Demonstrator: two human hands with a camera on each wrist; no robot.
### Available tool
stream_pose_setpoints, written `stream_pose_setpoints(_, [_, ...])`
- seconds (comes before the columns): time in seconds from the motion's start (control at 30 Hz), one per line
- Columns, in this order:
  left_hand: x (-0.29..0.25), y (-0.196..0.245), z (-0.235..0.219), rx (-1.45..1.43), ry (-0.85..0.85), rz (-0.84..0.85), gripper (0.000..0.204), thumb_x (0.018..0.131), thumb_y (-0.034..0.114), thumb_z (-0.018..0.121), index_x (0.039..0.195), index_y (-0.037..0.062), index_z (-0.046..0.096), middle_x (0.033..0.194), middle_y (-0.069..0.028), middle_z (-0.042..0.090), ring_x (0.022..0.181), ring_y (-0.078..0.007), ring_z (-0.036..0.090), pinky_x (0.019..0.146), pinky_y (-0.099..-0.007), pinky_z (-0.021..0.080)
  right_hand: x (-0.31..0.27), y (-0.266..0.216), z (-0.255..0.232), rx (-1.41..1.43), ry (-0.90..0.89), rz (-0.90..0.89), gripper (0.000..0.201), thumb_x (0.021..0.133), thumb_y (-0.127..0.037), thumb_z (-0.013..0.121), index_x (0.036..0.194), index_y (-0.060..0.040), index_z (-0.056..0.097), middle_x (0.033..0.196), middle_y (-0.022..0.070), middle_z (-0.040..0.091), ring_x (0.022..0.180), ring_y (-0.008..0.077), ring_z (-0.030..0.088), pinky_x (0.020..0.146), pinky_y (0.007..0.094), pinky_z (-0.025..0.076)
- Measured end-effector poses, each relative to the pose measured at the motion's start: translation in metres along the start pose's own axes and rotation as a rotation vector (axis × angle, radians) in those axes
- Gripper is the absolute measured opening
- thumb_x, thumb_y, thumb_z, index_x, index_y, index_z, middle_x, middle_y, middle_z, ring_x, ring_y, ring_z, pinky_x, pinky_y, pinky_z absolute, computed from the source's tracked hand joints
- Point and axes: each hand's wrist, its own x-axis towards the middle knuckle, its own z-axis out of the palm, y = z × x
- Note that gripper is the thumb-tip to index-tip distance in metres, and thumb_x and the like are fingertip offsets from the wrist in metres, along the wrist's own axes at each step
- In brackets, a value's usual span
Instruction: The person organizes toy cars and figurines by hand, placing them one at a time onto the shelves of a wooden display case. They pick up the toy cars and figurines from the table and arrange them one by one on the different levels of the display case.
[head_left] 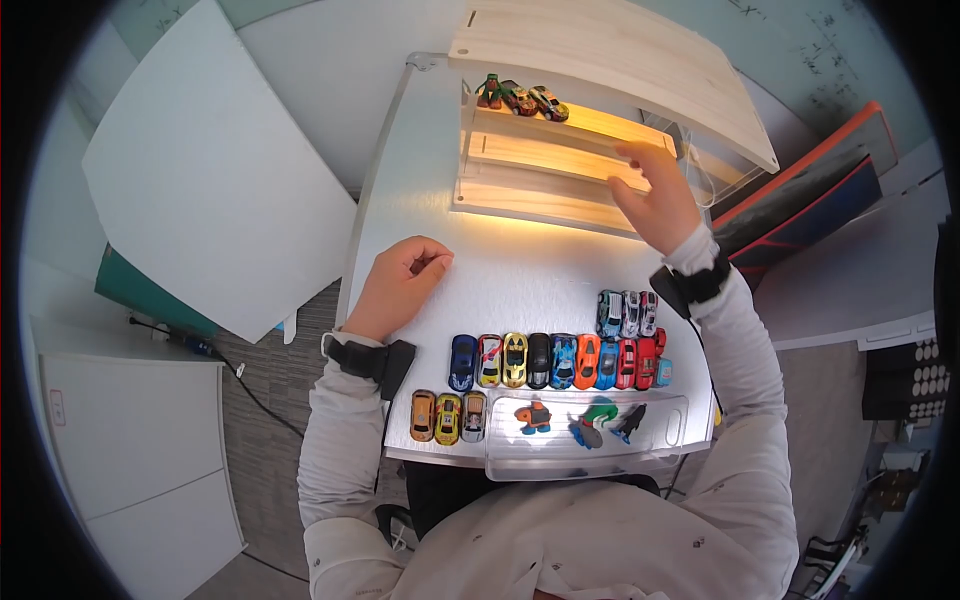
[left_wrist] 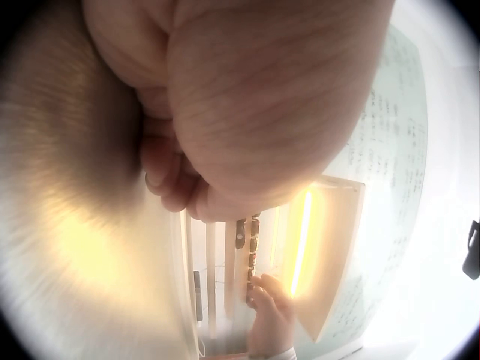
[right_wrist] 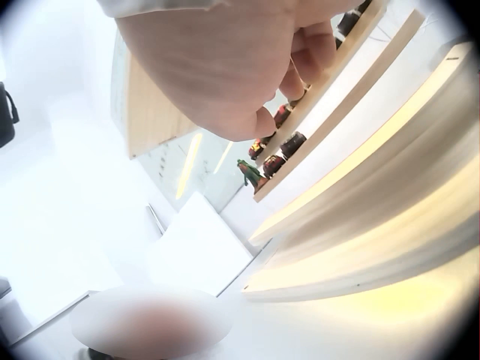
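Observation:
My right hand [head_left: 660, 195] reaches over the right side of a lit wooden display rack [head_left: 545, 195], thumb and index finger apart with nothing visible between them. In the right wrist view, its fingertips are close to a row of toy cars [right_wrist: 282, 116] on an upper shelf. A green-and-red toy figure [head_left: 490, 92] and two toy cars [head_left: 548, 103] stand at the left end of a lower shelf. My left hand [head_left: 400, 285] rests by the table's left side, fingers loosely curled and holding nothing. The rack's top board hides the upper row in the head view.
Several toy cars [head_left: 514, 360] line up along the table's near side. Three more [head_left: 447, 416] stand at the front left, and three [head_left: 627, 313] behind on the right. A clear plastic tray [head_left: 660, 455] at the front edge holds orange, green and dark toys.

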Motion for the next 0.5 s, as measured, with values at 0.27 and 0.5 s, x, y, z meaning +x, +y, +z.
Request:
stream_pose_setpoints(0.27, [-0.001,0.004,0.003,-0.033,0.0,-0.008,0.012,0.1,0.012,0.064,0.104,0.001,0.067,0.086,0.0018,0.065,0.076,-0.0042,0.055,0.067,-0.0208,0.045,-0.083,-0.004,-0.061,0.113,-0.143,0.192,0.035,0.093,-0.02,0.073,0.121,-0.0001,0.065,0.111,0.0141,0.067,0.098,0.0238,0.064,0.086,0.0344,0.05])
stream_pose_setpoints(0.5, [-0.001,0.006,0.004,0.008,0.047,-0.038,0.012,0.099,0.013,0.066,0.103,0.0013,0.069,0.083,0.0029,0.065,0.073,-0.0036,0.055,0.065,-0.0206,0.046,-0.091,0.007,-0.067,0.19,-0.15,0.209,0.036,0.094,-0.022,0.073,0.121,-0.0002,0.066,0.112,0.0146,0.068,0.101,0.0248,0.065,0.089,0.0349,0.051])
